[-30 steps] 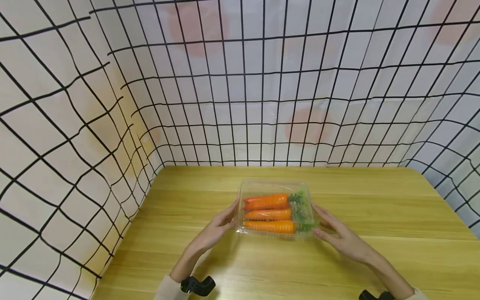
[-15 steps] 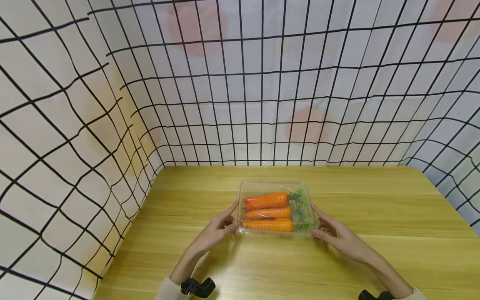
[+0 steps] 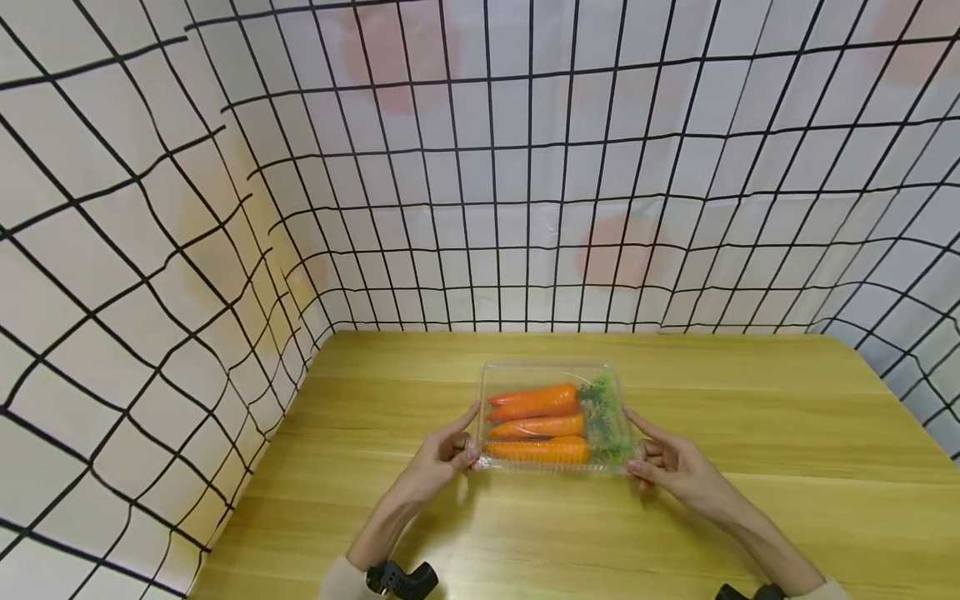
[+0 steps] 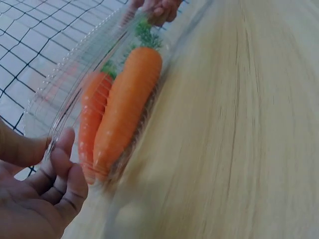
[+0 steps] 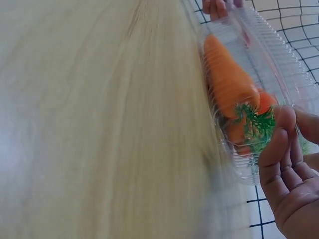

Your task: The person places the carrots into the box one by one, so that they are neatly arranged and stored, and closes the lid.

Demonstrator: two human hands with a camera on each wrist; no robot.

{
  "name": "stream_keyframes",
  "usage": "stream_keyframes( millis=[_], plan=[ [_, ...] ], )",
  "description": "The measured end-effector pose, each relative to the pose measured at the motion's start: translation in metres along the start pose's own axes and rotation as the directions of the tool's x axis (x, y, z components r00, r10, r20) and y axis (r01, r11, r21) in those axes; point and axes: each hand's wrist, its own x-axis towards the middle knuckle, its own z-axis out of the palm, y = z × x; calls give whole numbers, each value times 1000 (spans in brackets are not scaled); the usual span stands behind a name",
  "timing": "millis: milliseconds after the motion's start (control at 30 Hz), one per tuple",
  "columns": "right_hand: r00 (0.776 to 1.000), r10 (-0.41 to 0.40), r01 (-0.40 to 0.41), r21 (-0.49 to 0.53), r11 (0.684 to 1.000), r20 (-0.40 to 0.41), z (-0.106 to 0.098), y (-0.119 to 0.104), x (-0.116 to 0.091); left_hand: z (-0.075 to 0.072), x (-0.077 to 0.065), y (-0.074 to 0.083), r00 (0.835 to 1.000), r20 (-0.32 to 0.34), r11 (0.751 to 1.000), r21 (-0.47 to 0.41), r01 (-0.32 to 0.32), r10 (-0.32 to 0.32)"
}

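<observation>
A clear plastic clamshell box (image 3: 540,372) sits at the middle of the wooden table, with its lid over the contents. Inside lie three orange carrots (image 3: 535,403), tips to the left, with green leafy tops (image 3: 600,417) at the right end. My left hand (image 3: 432,467) pinches the left rim between thumb and fingers; in the left wrist view the same hand (image 4: 42,199) shows at the ribbed edge. On the opposite side my right hand (image 3: 692,479) pinches the right rim, also seen as a hand (image 5: 294,184) in the right wrist view. Whether the box's base touches the table is hard to tell.
The wooden table (image 3: 375,408) runs to a black wire grid (image 3: 510,200) at the back, with more grid on both sides. White sheeting with faint pink and yellow patches hangs behind it. Dark devices (image 3: 402,581) are strapped at both wrists.
My left thumb has come down onto the near left corner of the box, and the right fingers have curled in more. The carrots have shifted slightly inside.
</observation>
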Motion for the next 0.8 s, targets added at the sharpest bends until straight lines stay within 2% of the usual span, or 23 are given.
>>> stream_keyframes(
  millis=[367,533,800],
  plan=[
    [1000,9,-8,40,999,-11,-3,2,-1,1,0,-3,999,0,999,21,-45,45],
    [999,52,-52,1,999,15,-5,1,1,1,-1,0,1000,14,999,40,-17,16],
    [990,122,-117,-74,990,66,-13,-8,-2,0,-2,5,997,42,996,57,64,-67]
  ],
)
